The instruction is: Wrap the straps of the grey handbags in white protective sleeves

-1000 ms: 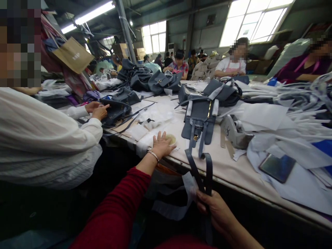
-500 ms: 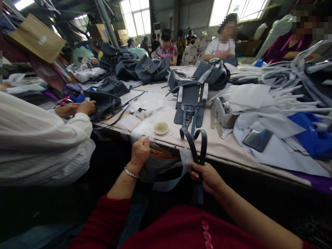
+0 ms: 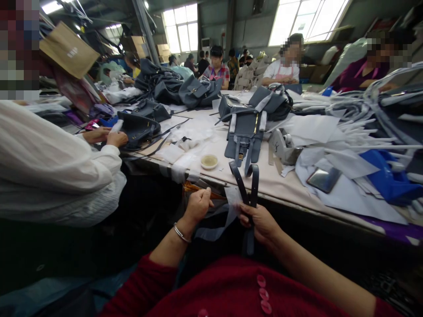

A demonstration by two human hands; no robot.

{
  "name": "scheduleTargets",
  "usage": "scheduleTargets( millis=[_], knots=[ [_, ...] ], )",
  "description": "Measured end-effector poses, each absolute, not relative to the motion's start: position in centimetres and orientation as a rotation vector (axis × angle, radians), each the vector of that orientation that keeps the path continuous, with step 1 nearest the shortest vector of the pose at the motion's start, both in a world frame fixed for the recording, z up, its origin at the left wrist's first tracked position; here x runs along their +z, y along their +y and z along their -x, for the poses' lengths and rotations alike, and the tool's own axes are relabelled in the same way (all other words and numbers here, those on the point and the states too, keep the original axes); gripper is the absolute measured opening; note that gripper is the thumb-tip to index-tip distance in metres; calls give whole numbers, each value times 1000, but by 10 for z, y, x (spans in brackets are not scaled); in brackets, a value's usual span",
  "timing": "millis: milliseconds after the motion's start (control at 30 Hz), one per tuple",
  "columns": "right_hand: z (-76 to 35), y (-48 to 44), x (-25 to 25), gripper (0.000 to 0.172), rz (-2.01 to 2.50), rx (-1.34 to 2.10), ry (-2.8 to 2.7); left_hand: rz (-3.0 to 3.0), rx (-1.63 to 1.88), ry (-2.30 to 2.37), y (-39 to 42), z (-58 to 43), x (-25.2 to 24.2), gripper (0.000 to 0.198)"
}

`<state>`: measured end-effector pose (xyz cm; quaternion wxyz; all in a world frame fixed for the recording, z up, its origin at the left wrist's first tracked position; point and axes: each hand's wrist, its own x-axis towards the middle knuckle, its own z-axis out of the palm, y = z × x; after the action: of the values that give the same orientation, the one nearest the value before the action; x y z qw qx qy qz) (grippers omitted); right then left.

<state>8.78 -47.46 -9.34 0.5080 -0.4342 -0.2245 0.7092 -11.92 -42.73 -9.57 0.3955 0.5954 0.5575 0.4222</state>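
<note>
My right hand (image 3: 261, 222) is closed around a dark blue-grey leather strap (image 3: 247, 184), folded into a loop that rises above the table edge. A white paper strip (image 3: 231, 203) hangs beside the strap between my hands. My left hand (image 3: 197, 204), with a metal bangle on the wrist, is held just below the table edge with fingers curled; what it pinches is too small to make out. A small round dish (image 3: 209, 161) of yellowish paste sits on the table just beyond my left hand. A blue-grey bag (image 3: 244, 134) lies flat behind it.
A person in a white top (image 3: 53, 163) works on a dark bag (image 3: 139, 127) at my left. A phone (image 3: 323, 179), white paper sheets (image 3: 317, 130) and a blue bag (image 3: 388, 180) lie to the right. Several people sit across the long table (image 3: 274, 182), among piles of bags.
My left hand left the table top near the dish and dropped below the edge, moving toward the strap. My right hand lifted the strap slightly higher and closer.
</note>
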Motion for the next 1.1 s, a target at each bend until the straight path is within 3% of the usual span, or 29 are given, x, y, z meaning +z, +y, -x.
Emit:
scheduleTargets(
  millis=[133, 333, 500, 667, 867, 1100],
  knots=[
    [-84, -478, -91, 31, 1079, 1656, -536, -1633, 1155, 1166, -451, 97, -91, 29],
    [-77, -484, -90, 35, 1108, 1639, -626, -1412, 1059, 900, -467, 75, -92, 43],
    [-78, -487, -88, 37, 1124, 1615, -656, -1410, 1268, 998, -470, 72, -91, 67],
    [-80, -488, -88, 37, 1127, 1612, -675, -1533, 1248, 1071, -479, 71, -96, 45],
    [-75, -490, -89, 38, 1137, 1644, -750, -1446, 1073, 1110, -470, 67, -86, 35],
    [-90, -485, -91, 35, 1126, 1657, -670, -1289, 1170, 1221, -455, 67, -87, 32]
  ],
)
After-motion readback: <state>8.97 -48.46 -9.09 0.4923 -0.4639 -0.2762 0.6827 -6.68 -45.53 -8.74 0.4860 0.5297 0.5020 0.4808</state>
